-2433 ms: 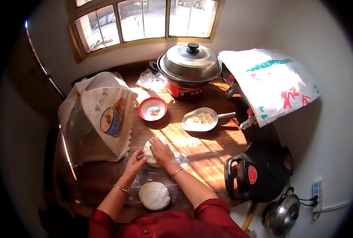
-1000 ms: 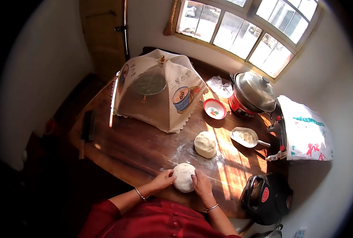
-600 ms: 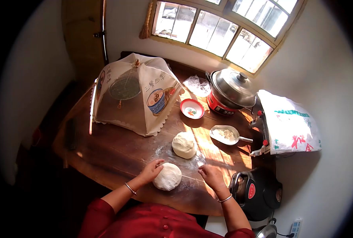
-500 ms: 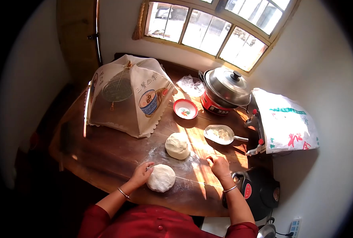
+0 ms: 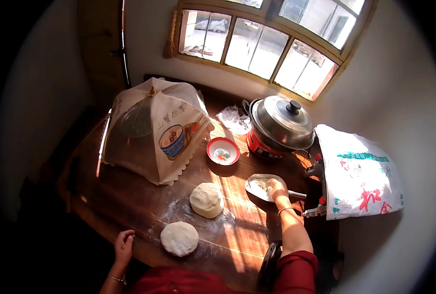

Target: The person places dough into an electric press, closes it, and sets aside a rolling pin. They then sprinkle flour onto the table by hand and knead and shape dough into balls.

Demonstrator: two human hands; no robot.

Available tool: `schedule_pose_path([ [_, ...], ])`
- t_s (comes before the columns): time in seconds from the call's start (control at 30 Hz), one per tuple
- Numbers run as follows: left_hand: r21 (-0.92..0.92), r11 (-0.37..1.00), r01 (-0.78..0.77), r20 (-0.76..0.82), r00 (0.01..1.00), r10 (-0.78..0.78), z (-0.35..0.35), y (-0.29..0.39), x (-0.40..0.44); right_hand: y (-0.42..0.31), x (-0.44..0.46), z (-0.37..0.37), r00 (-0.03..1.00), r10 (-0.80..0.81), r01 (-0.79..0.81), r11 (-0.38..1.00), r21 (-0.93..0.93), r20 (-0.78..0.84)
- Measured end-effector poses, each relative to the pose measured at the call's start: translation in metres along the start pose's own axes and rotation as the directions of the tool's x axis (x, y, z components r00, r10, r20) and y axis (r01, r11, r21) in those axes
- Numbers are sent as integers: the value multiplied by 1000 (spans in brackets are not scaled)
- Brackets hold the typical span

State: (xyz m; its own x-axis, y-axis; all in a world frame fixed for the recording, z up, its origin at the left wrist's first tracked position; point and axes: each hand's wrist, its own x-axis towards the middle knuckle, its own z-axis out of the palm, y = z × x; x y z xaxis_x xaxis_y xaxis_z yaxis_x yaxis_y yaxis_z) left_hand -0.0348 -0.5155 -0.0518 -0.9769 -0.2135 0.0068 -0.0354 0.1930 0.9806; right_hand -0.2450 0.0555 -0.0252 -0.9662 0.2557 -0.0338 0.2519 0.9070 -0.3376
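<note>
My right hand (image 5: 278, 190) reaches into a metal scoop (image 5: 250, 183) with a handle, its fingers bunched together in the white flour (image 5: 263, 185). At the table's front edge, my left hand (image 5: 124, 245) holds nothing, its fingers loosely curled and a little apart. The nearest thing to it is a flattened round of dough (image 5: 179, 238), clear of the fingers. A taller ball of dough (image 5: 206, 200) sits just behind that round. Loose flour dusts the wood around both pieces.
A mesh food cover (image 5: 147, 142) stands on the wooden table (image 5: 124, 196) at left. Behind the scoop are a red-rimmed bowl (image 5: 223, 151), a plastic bag (image 5: 235, 120) and a lidded pot (image 5: 282, 122). A printed white sack (image 5: 360, 176) drapes over equipment at right.
My right hand has moved forward from the tabletop into the scoop. My left hand has let go of the flattened dough and drawn back to the left. The view has shifted.
</note>
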Motion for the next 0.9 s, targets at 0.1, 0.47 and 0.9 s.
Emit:
schedule_pose_path([
  [0.1,17,998,60,-58,997,-59,-11,4,-12,8,13,15,983,-133,107,976,-188,-129],
  [0.47,49,989,142,-67,988,-139,3,26,-21,10,16,27,991,-130,128,991,-39,-44],
  [0.9,-29,987,159,46,986,-158,18,22,-11,37,27,21,995,33,4,929,371,-91],
])
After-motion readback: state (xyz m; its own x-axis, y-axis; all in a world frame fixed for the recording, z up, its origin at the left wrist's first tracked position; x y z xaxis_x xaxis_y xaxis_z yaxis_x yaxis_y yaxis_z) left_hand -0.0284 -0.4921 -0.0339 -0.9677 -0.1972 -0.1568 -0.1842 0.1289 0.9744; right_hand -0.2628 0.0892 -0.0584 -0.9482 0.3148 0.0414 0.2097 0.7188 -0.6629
